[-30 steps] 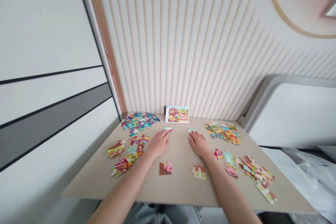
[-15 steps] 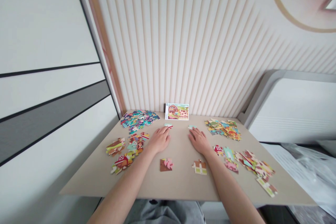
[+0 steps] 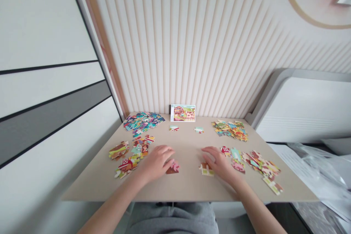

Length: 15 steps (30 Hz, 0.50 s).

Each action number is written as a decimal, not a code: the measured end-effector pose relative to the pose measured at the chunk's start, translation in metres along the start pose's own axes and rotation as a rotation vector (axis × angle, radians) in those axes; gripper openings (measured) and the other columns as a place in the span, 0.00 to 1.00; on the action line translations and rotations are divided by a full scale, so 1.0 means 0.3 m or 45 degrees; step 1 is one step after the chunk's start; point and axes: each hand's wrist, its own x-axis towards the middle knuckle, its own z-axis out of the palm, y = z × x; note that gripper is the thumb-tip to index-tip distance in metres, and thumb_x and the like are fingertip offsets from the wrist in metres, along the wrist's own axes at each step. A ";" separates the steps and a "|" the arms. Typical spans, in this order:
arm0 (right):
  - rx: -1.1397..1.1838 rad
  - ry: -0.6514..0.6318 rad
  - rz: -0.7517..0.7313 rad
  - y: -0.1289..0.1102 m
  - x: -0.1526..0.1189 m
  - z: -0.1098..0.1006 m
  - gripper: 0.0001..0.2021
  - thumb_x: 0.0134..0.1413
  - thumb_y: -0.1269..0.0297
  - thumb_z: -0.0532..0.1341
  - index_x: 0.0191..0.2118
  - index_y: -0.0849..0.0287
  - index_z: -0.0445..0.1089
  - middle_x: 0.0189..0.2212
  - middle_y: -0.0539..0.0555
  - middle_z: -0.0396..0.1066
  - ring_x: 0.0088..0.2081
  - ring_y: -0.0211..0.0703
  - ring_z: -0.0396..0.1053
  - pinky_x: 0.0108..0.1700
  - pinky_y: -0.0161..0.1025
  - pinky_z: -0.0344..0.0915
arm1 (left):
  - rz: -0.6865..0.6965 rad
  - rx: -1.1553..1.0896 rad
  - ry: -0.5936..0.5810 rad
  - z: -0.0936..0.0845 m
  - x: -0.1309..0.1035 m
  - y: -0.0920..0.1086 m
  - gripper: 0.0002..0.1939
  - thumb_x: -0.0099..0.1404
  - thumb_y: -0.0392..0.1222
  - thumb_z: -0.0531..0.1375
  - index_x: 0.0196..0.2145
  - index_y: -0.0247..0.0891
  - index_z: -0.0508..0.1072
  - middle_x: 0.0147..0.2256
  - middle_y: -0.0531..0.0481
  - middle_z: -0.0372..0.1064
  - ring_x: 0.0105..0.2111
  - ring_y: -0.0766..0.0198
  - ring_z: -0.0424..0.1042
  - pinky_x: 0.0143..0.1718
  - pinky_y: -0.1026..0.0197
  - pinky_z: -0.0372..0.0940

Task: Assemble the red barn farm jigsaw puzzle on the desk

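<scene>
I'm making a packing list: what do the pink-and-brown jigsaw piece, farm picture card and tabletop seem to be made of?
Pink-and-brown jigsaw piece: probably cardboard, flat with a printed face; thin wood is possible.
Farm picture card: likely paper or card, with a smooth print and white border.
Tabletop: perhaps laminated board, matte beige, showing no grain.

Was lit brightly and softly, shaded faintly on the white panel (image 3: 68, 150) beside the table (image 3: 189, 188); looked slightly hazy, stretched toward the edges.
</scene>
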 end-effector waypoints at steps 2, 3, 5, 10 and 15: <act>0.013 -0.064 -0.007 -0.021 -0.109 -0.021 0.16 0.68 0.54 0.58 0.57 0.48 0.73 0.58 0.57 0.70 0.60 0.52 0.67 0.62 0.50 0.65 | -0.043 -0.055 -0.040 -0.015 -0.085 0.033 0.19 0.72 0.43 0.58 0.59 0.48 0.70 0.56 0.47 0.70 0.56 0.55 0.69 0.59 0.51 0.65; 0.015 -0.098 -0.011 -0.025 -0.152 -0.026 0.18 0.67 0.54 0.61 0.59 0.47 0.72 0.59 0.56 0.69 0.60 0.53 0.67 0.62 0.50 0.65 | -0.076 -0.074 -0.056 -0.014 -0.118 0.042 0.21 0.71 0.43 0.59 0.61 0.49 0.68 0.58 0.47 0.69 0.58 0.54 0.68 0.60 0.50 0.64; 0.012 -0.130 -0.008 -0.019 -0.204 -0.027 0.20 0.64 0.53 0.63 0.60 0.45 0.71 0.61 0.56 0.67 0.62 0.54 0.65 0.63 0.51 0.64 | -0.134 -0.099 -0.066 -0.002 -0.155 0.046 0.25 0.69 0.44 0.62 0.63 0.49 0.66 0.60 0.47 0.67 0.60 0.53 0.66 0.62 0.49 0.63; 0.028 -0.052 0.017 0.013 -0.207 0.002 0.16 0.68 0.56 0.59 0.57 0.47 0.74 0.59 0.55 0.70 0.61 0.52 0.67 0.63 0.52 0.65 | -0.162 -0.156 -0.045 0.033 -0.139 0.028 0.23 0.68 0.43 0.64 0.60 0.49 0.69 0.58 0.48 0.69 0.59 0.54 0.66 0.63 0.48 0.61; 0.013 0.004 -0.011 0.023 -0.204 0.015 0.15 0.68 0.56 0.58 0.56 0.47 0.74 0.58 0.55 0.71 0.61 0.52 0.67 0.63 0.52 0.65 | -0.191 -0.208 -0.002 0.038 -0.127 0.024 0.21 0.69 0.39 0.62 0.59 0.50 0.69 0.57 0.50 0.70 0.58 0.56 0.67 0.62 0.50 0.62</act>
